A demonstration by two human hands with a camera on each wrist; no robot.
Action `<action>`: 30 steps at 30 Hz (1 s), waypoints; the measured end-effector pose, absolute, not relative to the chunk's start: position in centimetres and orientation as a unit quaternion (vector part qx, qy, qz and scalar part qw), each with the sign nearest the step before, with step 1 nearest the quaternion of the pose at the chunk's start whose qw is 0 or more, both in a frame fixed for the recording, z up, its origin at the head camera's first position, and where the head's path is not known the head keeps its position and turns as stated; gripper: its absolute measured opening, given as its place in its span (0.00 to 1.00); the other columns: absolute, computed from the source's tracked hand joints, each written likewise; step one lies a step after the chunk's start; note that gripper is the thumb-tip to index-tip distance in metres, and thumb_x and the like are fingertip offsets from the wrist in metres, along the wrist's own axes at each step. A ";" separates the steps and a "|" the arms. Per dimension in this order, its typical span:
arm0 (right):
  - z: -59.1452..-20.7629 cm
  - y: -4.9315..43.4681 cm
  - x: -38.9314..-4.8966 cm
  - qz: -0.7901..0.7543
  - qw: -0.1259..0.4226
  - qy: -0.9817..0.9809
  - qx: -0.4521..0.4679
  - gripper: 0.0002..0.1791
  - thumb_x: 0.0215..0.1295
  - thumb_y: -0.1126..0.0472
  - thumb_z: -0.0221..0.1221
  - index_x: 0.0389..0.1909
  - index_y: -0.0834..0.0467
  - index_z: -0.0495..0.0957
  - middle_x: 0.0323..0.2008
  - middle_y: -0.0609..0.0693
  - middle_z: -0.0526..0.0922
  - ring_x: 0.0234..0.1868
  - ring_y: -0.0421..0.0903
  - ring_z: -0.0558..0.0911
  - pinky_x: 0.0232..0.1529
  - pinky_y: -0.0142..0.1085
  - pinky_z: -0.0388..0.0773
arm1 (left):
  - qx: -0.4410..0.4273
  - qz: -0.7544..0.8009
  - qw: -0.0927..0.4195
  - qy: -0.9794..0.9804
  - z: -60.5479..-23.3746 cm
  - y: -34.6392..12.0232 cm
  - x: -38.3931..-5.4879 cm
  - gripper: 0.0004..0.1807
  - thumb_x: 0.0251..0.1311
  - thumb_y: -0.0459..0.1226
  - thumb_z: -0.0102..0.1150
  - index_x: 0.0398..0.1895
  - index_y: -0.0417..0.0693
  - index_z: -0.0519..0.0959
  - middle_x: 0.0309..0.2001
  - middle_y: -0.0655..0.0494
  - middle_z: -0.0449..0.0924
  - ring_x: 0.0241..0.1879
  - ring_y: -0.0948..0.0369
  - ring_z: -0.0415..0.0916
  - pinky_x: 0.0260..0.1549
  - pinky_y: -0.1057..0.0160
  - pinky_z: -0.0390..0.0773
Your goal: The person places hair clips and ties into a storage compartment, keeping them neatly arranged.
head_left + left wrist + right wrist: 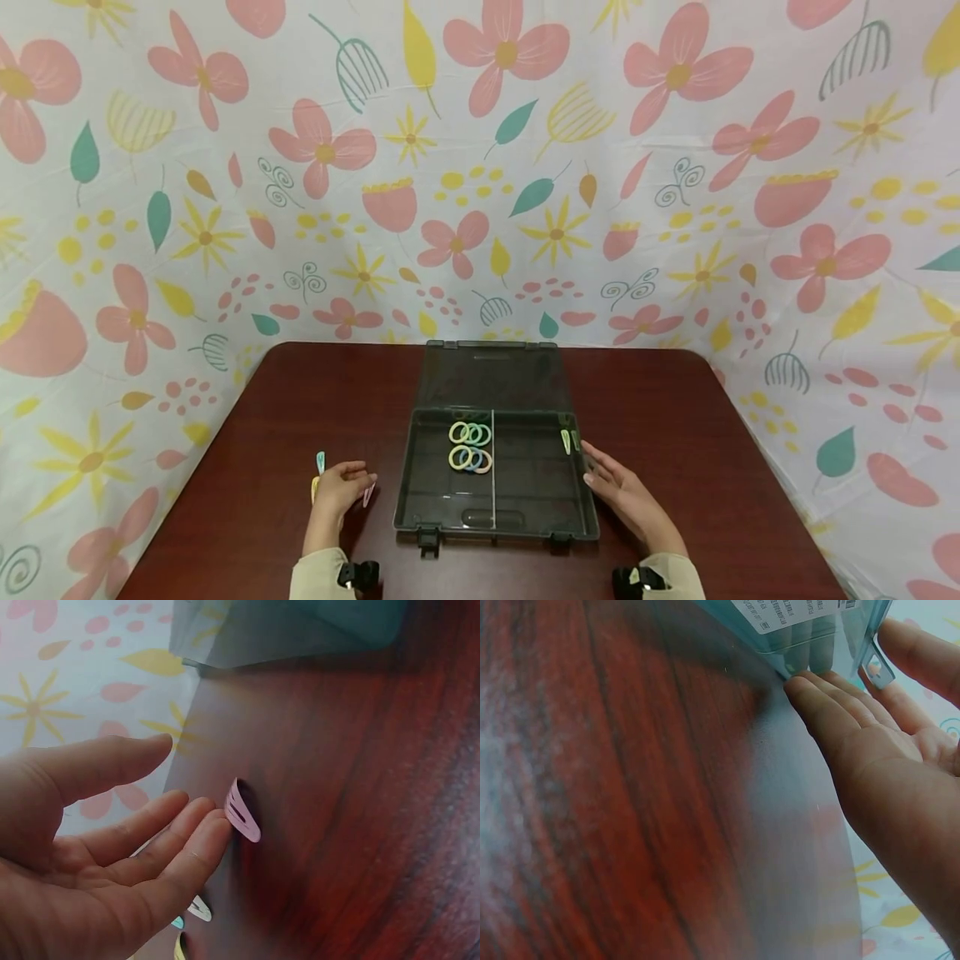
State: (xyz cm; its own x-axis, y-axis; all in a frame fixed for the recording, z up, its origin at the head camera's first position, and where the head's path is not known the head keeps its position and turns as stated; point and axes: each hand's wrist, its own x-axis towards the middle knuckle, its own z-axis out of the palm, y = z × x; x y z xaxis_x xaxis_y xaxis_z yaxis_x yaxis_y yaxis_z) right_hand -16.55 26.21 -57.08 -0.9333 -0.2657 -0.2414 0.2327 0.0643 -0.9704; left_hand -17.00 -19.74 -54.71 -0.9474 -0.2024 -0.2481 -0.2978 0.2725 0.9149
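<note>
Flower-printed cloth [558, 167] hangs behind and around a dark, reddish wood-look table [240, 500], on which a see-through grey case [525, 500] sits between the two hands, its lid [491, 379] folded back on the side away from them. A white divider [493, 487] parts it; linked-looking pastel rings [459, 432] lie in the compartment nearer the left hand, and a pale green clip [566, 442] is by the wall nearest the right hand

Sorting small hair pieces into the case seems to be the work, and picking up the pink clip [241, 814] the step in hand. That clip is at the fingertips of the left hand [342, 486], seemingly touching; the fingers are extended, the thumb well apart, nothing grasped. Behind those fingers lie a whitish clip [199, 909], a blue clip [321, 462] and a yellow clip [314, 489]. The right hand [630, 496] grasps nothing either: its nearly straight fingers rest against the case's near side wall, probably to steady it

Next, I judge, the left thumb must close on the pink clip, then carry it over the divider towards the green one

Beyond the right fingertips, a white label [787, 611] carries small print and part of a barcode; its words are too small to read, and no brand is legible
</note>
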 end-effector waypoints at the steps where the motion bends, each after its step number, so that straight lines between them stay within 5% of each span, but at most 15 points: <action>1: -57.1 26.2 -16.5 -0.685 0.183 0.705 -0.013 0.34 0.74 0.60 0.51 0.76 0.51 0.49 0.76 0.57 0.41 0.75 0.59 0.40 0.70 0.59 0.50 | -0.156 0.582 0.041 0.797 -54.8 -19.7 -17.0 0.24 0.57 0.29 0.63 0.54 0.22 0.71 0.48 0.27 0.76 0.45 0.44 0.77 0.39 0.58 0.83; 17: -57.2 26.3 -16.5 -0.677 0.184 0.712 -0.012 0.33 0.74 0.59 0.50 0.76 0.49 0.49 0.76 0.57 0.41 0.74 0.62 0.39 0.70 0.60 0.51 | -0.153 0.477 0.034 0.865 -55.8 -19.6 -17.1 0.10 0.47 0.27 0.67 0.34 0.29 0.80 0.22 0.53 0.79 0.22 0.61 0.73 0.21 0.65 0.75; 30: -57.3 26.1 -16.5 -0.677 0.167 0.717 -0.006 0.34 0.72 0.59 0.53 0.76 0.49 0.51 0.76 0.55 0.41 0.75 0.58 0.42 0.71 0.58 0.51 | -0.158 0.435 0.021 0.886 -55.6 -18.4 -17.1 0.07 0.53 0.32 0.66 0.29 0.34 0.84 0.21 0.50 0.82 0.20 0.58 0.74 0.17 0.62 0.74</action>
